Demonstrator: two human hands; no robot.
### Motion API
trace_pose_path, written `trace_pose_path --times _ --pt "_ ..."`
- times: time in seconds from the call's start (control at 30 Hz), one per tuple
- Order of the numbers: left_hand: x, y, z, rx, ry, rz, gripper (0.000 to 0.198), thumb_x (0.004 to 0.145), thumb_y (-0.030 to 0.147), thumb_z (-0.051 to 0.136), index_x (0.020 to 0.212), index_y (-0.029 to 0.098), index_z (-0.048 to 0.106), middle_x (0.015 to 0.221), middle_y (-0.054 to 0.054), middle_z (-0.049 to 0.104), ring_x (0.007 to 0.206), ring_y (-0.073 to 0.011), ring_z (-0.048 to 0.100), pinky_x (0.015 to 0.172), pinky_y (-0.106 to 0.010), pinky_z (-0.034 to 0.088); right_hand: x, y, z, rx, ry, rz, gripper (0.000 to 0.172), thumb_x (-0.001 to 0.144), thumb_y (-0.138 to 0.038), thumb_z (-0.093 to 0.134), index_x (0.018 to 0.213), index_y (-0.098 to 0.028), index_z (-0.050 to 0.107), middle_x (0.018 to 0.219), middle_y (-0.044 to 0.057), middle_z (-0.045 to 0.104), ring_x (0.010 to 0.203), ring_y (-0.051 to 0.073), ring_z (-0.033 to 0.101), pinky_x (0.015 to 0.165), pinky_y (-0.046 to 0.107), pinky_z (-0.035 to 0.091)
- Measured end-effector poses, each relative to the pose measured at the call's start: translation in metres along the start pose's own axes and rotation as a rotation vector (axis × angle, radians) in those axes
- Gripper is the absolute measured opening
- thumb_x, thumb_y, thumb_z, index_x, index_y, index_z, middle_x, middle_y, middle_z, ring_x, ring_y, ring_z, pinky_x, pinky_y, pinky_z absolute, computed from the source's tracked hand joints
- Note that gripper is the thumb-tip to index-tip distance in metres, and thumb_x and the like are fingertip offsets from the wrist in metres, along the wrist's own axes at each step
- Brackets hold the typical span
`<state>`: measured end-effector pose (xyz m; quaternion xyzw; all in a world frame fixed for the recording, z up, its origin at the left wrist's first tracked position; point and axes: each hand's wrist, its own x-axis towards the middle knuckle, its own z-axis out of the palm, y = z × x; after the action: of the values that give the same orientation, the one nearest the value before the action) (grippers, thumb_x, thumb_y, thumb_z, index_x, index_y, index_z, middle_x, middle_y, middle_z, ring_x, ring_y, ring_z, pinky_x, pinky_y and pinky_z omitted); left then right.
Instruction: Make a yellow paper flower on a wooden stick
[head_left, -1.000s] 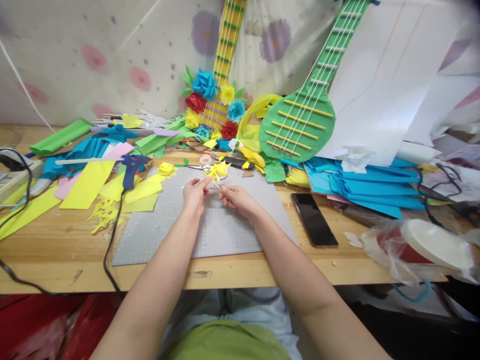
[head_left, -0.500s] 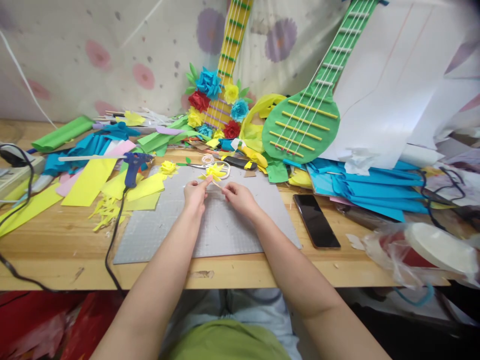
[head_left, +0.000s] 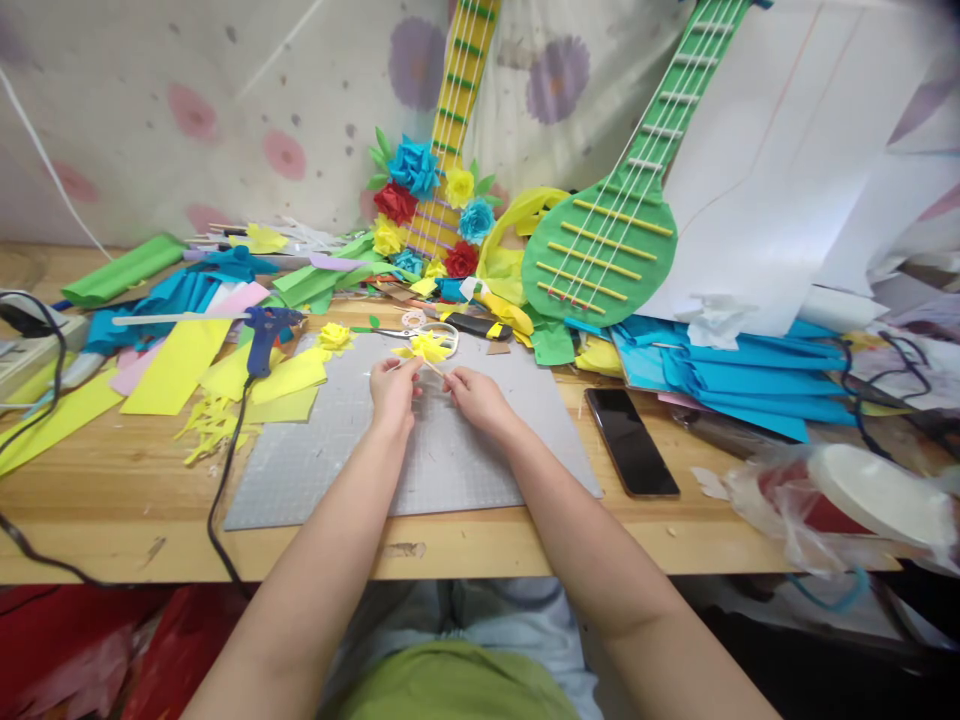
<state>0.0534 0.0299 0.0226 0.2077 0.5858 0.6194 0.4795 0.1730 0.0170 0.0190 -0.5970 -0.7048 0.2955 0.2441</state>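
Over the grey cutting mat (head_left: 465,465) both hands meet around a yellow paper flower (head_left: 427,347). My left hand (head_left: 394,390) pinches the flower's near edge between thumb and fingers. In my right hand (head_left: 474,394) is a thin wooden stick (head_left: 433,368), its far end reaching to the flower's petals. Scissors (head_left: 442,340) with white handles lie just behind the flower, partly covered by it. A finished-looking yellow paper rose (head_left: 334,338) rests at the mat's back left corner.
A blue glue gun (head_left: 262,340) and yellow paper strips (head_left: 180,365) lie left, with a black cord crossing the table. A phone (head_left: 631,442) lies right of the mat. Behind stand a green paper instrument (head_left: 600,250) and a flower-decorated yellow one (head_left: 457,110).
My left hand has shifted very slightly and the flower sits a little lower in it. The right hand keeps its hold on the stick. The whole view has moved a little.
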Motion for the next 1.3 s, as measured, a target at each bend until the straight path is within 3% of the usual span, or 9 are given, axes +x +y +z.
trace_pose_path --times 0.13,0.23,0.5,0.87,1.1,1.2,1.3 --pt "0.001 -0.001 0.0 0.036 0.011 -0.001 0.043 0.053 0.019 0.069 0.084 0.018 0.039 0.052 0.01 0.042 0.042 -0.0037 0.04 0.039 -0.015 0.028 -0.002 -0.001 0.0 0.013 0.015 0.009 0.023 0.085 -0.032 0.037 0.079 -0.02 0.055 0.061 -0.002 0.055 0.057 0.01 0.048 0.054 0.019 0.03" --pt "0.003 -0.003 0.0 0.076 0.004 0.035 0.041 0.055 0.021 0.069 0.083 0.018 0.04 0.053 0.009 0.045 0.042 -0.0035 0.04 0.041 -0.016 0.028 -0.003 -0.002 0.001 0.034 0.057 0.02 0.014 0.081 -0.033 0.045 0.084 -0.021 0.052 0.063 -0.003 0.056 0.057 0.01 0.049 0.054 0.019 0.031" --pt "0.005 -0.009 -0.005 0.488 -0.035 0.511 0.034 0.061 0.023 0.061 0.09 0.02 0.044 0.073 0.003 0.06 0.052 -0.0066 0.047 0.057 -0.021 0.038 0.002 0.005 0.007 0.215 0.023 0.047 0.014 0.082 -0.031 0.042 0.074 -0.02 0.046 0.053 -0.007 0.054 0.047 0.006 0.046 0.05 0.017 0.033" --pt "0.005 -0.01 -0.009 0.676 0.065 0.717 0.031 0.062 0.034 0.065 0.086 0.02 0.049 0.077 0.001 0.046 0.073 -0.0127 0.047 0.069 -0.026 0.039 0.002 0.004 0.003 0.173 0.047 0.053 0.018 0.084 -0.031 0.042 0.072 -0.02 0.049 0.055 -0.006 0.056 0.048 0.006 0.046 0.05 0.018 0.032" --pt "0.0 -0.007 -0.01 0.768 -0.003 0.774 0.011 0.072 0.028 0.058 0.072 0.019 0.051 0.079 0.0 0.05 0.062 -0.0105 0.044 0.066 -0.025 0.038 0.0 0.0 0.0 0.154 0.049 0.082 0.017 0.083 -0.03 0.043 0.072 -0.02 0.049 0.055 -0.006 0.057 0.048 0.006 0.047 0.05 0.017 0.032" --pt "-0.001 -0.006 -0.011 0.88 -0.049 0.913 0.005 0.078 0.025 0.05 0.077 0.02 0.052 0.084 -0.003 0.053 0.07 -0.0132 0.049 0.068 -0.026 0.037 0.0 0.0 0.0 0.15 0.05 0.084 0.018 0.084 -0.031 0.042 0.072 -0.02 0.049 0.055 -0.005 0.057 0.047 0.006 0.047 0.05 0.017 0.033" --pt "0.0 -0.007 -0.011 0.975 -0.072 0.982 0.012 0.082 0.026 0.042 0.083 0.02 0.052 0.085 -0.004 0.056 0.08 -0.0163 0.051 0.072 -0.027 0.036 0.001 0.002 0.001 0.153 0.056 0.076 0.02 0.084 -0.032 0.041 0.073 -0.019 0.05 0.056 -0.005 0.058 0.048 0.006 0.048 0.051 0.017 0.033"
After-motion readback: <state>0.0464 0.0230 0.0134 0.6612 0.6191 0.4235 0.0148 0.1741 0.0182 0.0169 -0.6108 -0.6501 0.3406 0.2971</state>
